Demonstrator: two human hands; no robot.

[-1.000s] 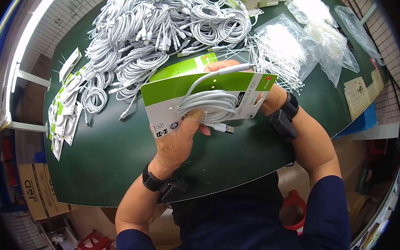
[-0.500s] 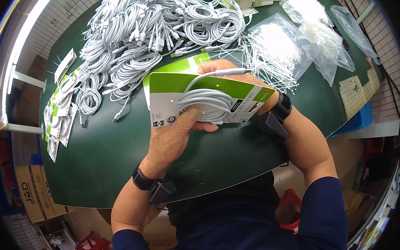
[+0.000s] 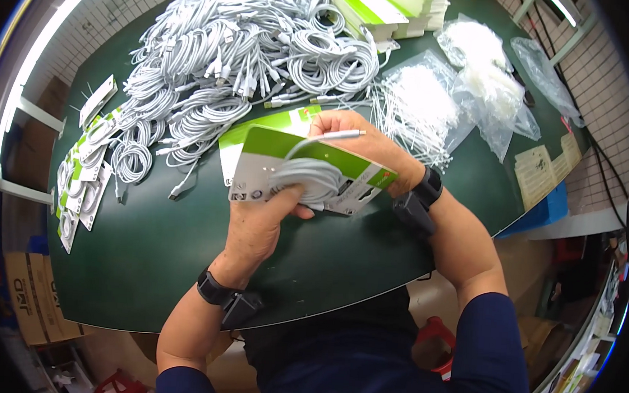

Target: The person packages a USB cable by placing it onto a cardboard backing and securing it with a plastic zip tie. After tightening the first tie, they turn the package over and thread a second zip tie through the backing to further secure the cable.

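My left hand [image 3: 255, 225] is closed on a green-and-white packaging card [image 3: 259, 164], its thumb pressing a coiled light-grey cable [image 3: 307, 178] flat against the card's front. One plug end of the cable [image 3: 345, 135] sticks out past the card's upper edge. Behind the card, my right hand [image 3: 368, 138] has its fingers curled in; the card hides the fingertips and whatever they pinch. Another green-and-white card [image 3: 235, 145] lies on the dark green table [image 3: 166, 259] just beyond the held one.
A large heap of coiled grey cables [image 3: 216, 39] covers the far left. Stacked cards [image 3: 369, 9] stand at the back. White cable ties [image 3: 417, 105] spill from a clear bag, near other plastic bags [image 3: 480, 77]. Carded cables [image 3: 86, 154] lie along the left edge.
The card has tilted, its face turning more upward and its right end dropping lower. My right hand has shifted along with it behind the card. The whole view has moved slightly.
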